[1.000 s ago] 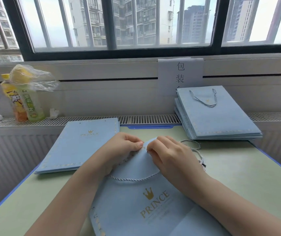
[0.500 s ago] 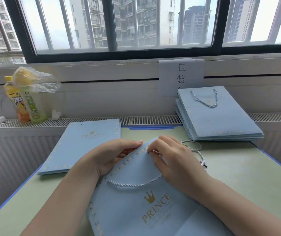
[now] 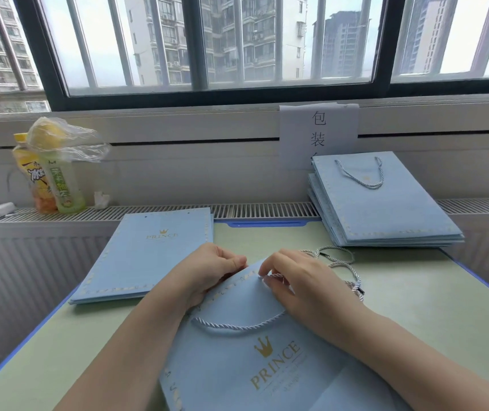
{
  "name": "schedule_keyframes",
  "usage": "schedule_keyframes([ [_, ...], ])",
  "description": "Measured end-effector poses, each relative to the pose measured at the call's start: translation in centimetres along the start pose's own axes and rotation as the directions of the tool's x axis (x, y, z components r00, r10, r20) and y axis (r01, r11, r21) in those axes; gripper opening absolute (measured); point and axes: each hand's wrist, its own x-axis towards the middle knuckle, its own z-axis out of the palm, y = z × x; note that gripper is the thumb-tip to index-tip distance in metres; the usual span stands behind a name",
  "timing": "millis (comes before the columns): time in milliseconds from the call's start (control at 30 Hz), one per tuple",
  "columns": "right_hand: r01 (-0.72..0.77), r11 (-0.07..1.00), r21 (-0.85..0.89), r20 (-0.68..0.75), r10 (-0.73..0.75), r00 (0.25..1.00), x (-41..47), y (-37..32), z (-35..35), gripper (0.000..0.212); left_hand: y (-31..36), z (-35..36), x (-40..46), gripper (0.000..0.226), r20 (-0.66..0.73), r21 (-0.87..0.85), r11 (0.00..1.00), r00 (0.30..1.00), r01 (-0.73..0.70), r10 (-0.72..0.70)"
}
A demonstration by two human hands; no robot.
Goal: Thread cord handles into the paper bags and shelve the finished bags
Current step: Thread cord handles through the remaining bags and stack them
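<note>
At the grip: right hand [image 3: 299, 280] pinches a cord end [image 3: 276, 275] at the top edge of the paper bag [image 3: 237, 360], apparently to feed a hole.
Left hand [image 3: 207, 268]: pinches the same edge just beside, steadying it.
Fitted handle [image 3: 237, 325]: one, below the grip.
Loose cords [image 3: 338, 264]: right of it; count unclear.
Stacks: unthreaded pile [image 3: 148, 256] left; finished pile [image 3: 382, 203] beyond right, on the counter [image 3: 415, 307].
</note>
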Motion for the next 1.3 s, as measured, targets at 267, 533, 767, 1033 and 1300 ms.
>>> schedule_keyframes([
  [267, -0.321, 0.466, 0.825, -0.054, 0.630, 0.775, 1.3, 0.4, -2.5, 0.025, 0.7, 0.2, 0.1, 0.009, 0.029, 0.426, 0.865, 0.959, -0.267, 0.281],
  [533, -0.126, 0.492, 0.861, -0.295, 0.687, 0.664, 1.5, 1.1, -3.8, 0.026, 0.3, -0.2, 0.8, 0.028, -0.021, 0.608, 0.737, 0.922, -0.295, 0.386],
  [767, -0.460, 0.227, 0.858, 0.337, 0.426, 0.840, 1.4, 0.3, -4.6, 0.020, -0.1, -2.4, 1.0, 0.027, -0.298, 0.770, 0.637, 0.870, -0.024, 0.393],
  [1033, -0.273, 0.835, 0.478, -0.269, 0.434, 0.860, 1.4, 2.2, -3.8, 0.037, 0.0, -1.9, 0.5, 0.047, -0.194, 0.829, 0.552, 0.876, -0.095, 0.441],
  [1300, -0.298, 0.923, -0.243, 0.061, 0.322, 0.945, 0.6, 0.7, -2.6, 0.051, 0.1, 2.5, -0.5, 0.053, 0.051, 0.892, 0.328, 0.792, -0.310, 0.609],
])
